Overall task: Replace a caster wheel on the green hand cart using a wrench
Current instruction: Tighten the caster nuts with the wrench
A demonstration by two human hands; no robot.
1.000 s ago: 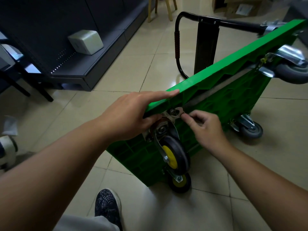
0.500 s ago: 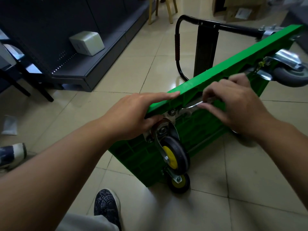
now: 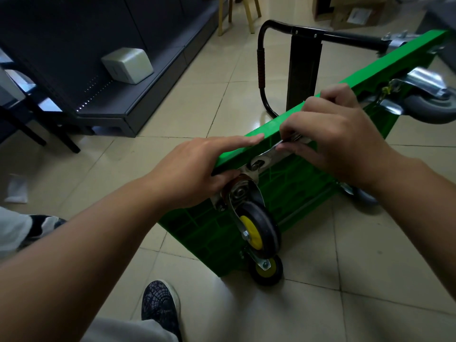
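Note:
The green hand cart (image 3: 291,191) stands tipped on its side, underside toward me. A black caster wheel with a yellow hub (image 3: 256,230) hangs from its steel mounting plate near the upper edge. My left hand (image 3: 197,169) lies over that edge, fingers straight on top and thumb under by the plate. A steel wrench (image 3: 269,155) sits with its ring end on a bolt of the plate. My right hand (image 3: 338,134) grips the wrench handle, fingers curled round it and hiding most of it.
A second yellow-hub caster (image 3: 267,269) touches the tiled floor. Grey casters (image 3: 431,104) sit at the far end by the black handle (image 3: 303,33). A dark low shelf holds a white box (image 3: 127,65) at left. My shoe (image 3: 159,304) is near the cart.
My right hand left the bolt at the plate, moved up to the wrench handle and now grips it. The left hand stayed on the cart's edge.

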